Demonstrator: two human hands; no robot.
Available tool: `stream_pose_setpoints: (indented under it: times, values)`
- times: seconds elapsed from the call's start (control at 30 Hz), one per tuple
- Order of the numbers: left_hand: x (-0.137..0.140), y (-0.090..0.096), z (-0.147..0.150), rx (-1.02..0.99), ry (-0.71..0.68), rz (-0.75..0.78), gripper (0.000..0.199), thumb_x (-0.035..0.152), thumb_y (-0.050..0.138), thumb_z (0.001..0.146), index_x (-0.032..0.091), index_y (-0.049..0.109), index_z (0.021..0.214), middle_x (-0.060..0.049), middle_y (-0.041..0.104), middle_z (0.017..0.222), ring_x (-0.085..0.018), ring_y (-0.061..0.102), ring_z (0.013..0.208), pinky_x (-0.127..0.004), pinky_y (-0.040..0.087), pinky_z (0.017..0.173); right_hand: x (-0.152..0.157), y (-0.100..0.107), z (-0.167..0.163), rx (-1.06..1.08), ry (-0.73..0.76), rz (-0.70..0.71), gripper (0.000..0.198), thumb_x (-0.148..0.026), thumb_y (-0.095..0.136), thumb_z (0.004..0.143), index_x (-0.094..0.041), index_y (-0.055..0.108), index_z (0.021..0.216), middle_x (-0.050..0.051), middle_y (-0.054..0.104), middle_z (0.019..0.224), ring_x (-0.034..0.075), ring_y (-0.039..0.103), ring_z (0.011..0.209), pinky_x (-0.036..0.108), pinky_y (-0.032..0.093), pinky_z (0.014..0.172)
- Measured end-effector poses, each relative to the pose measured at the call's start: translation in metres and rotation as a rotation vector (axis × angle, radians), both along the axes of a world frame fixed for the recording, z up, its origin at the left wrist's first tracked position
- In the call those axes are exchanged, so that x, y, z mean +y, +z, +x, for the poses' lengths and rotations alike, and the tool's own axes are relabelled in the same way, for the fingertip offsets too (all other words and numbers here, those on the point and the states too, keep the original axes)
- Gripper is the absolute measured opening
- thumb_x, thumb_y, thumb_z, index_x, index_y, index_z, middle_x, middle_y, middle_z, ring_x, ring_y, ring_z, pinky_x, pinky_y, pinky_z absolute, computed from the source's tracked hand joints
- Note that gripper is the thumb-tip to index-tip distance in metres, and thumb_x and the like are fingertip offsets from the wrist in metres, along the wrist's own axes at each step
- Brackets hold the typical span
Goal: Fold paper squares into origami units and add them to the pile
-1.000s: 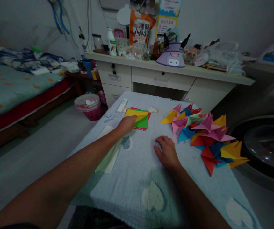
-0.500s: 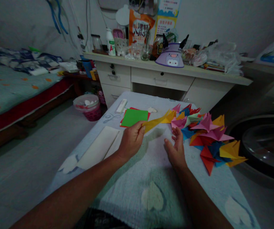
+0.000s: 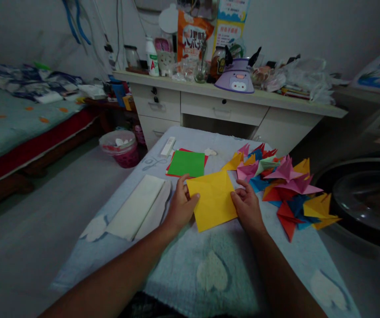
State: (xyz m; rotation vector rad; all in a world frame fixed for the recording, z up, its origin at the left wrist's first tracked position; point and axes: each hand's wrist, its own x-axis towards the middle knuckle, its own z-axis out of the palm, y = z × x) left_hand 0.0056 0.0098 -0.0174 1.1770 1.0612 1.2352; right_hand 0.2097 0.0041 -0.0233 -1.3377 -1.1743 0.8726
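Observation:
Between my two hands is a square sheet of yellow origami paper (image 3: pixel 212 201), tilted and facing me, with faint creases. My left hand (image 3: pixel 184 201) pinches its left edge, thumb on the front. At the right edge, my right hand (image 3: pixel 245 204) grips the sheet with the thumb in front. Just beyond lies a stack of square paper with a green sheet (image 3: pixel 186 164) on top and red edges showing beneath. To the right, several folded paper cranes (image 3: pixel 286 170) in pink, yellow, red and blue are heaped together.
A cloth-covered table (image 3: pixel 176 274) is under my hands. A folded white paper packet (image 3: pixel 137 205) lies at left, with a small white box (image 3: pixel 168 146) farther back. Behind stands a cluttered white desk (image 3: pixel 157 104). A lidded bucket (image 3: pixel 122 150) is on the floor at left, a washing machine (image 3: pixel 369 194) at right.
The yellow sheet, seen nearly edge-on before in my left hand alone, now faces me and is lower. My right hand has closed on its right edge.

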Motion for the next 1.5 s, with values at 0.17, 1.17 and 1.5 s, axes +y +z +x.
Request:
stream_pose_setpoints:
  times: [0.17, 1.17, 1.5]
  values:
    - [-0.001, -0.009, -0.005, 0.394, 0.016, 0.145, 0.07, 0.01, 0.053, 0.076, 0.029, 0.032, 0.14, -0.006, 0.059, 0.122, -0.02, 0.059, 0.111, -0.037, 0.05, 0.095, 0.0, -0.005, 0.003, -0.284, -0.026, -0.008, 0.048, -0.034, 0.058, 0.081, -0.018, 0.047, 0.124, -0.003, 0.056, 0.071, 0.013, 0.052, 0.057, 0.023, 0.038, 0.05]
    - [-0.007, -0.014, -0.008, 1.046, -0.076, 0.39, 0.044, 0.026, 0.063, 0.079, 0.02, 0.055, 0.122, -0.015, 0.034, 0.148, -0.034, 0.029, 0.139, -0.055, 0.027, 0.111, -0.003, 0.005, 0.011, -0.992, -0.05, 0.215, 0.021, -0.022, 0.051, 0.084, -0.018, 0.063, 0.101, 0.011, 0.065, 0.102, 0.028, 0.054, 0.099, 0.044, 0.041, 0.09]
    - [0.004, -0.013, -0.014, 0.867, 0.014, 0.349, 0.033, 0.011, 0.05, 0.08, 0.021, 0.06, 0.11, -0.01, 0.045, 0.135, -0.024, 0.047, 0.127, -0.041, 0.04, 0.107, -0.03, 0.027, 0.008, -1.094, 0.495, 0.102, 0.069, -0.043, 0.069, 0.074, -0.014, 0.051, 0.133, 0.018, 0.053, 0.138, 0.033, 0.048, 0.128, 0.05, 0.035, 0.107]
